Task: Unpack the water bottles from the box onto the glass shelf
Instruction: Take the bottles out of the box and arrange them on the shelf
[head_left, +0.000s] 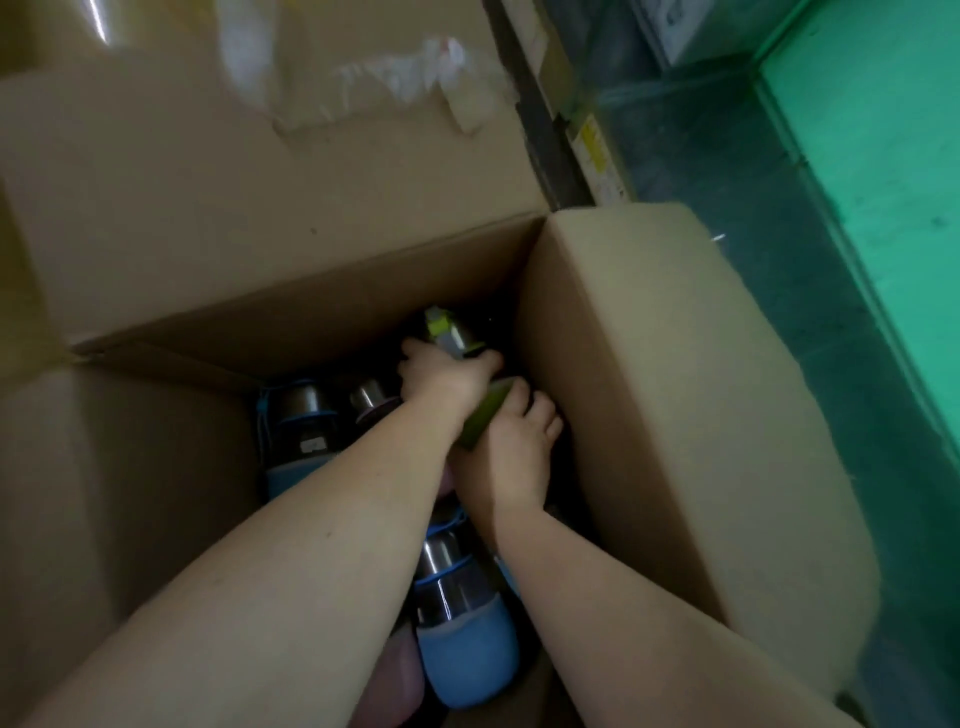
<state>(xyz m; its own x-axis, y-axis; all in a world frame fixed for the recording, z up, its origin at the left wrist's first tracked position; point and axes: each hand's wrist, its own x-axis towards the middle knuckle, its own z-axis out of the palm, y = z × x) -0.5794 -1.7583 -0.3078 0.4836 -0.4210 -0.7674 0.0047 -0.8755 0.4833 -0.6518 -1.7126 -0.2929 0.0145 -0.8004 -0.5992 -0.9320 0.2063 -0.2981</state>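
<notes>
Reaching deep into the open brown cardboard box (649, 364), both hands clasp the green-and-steel water bottle (457, 340) — left hand (441, 374) curled near its cap, right hand (511, 447) wrapped lower. Best lift straight up, clear of the blue-sleeved steel bottle (460, 623) — mind the flap.

A green floor (878, 171) fills the right side — matte, scuffed, with small dark specks. Along its left edge runs a darker, teal strip (727, 171), dim and somewhat glossy. Left of that a dark upright post (535, 119) crosses the upper middle on a slant, and a pale label (597, 156) with a yellow patch is stuck just beside it; its print is too blurred to read. At the top right sits a pale carton (691, 26), only partly in view. The light is low and flat — shadows are soft.
</notes>
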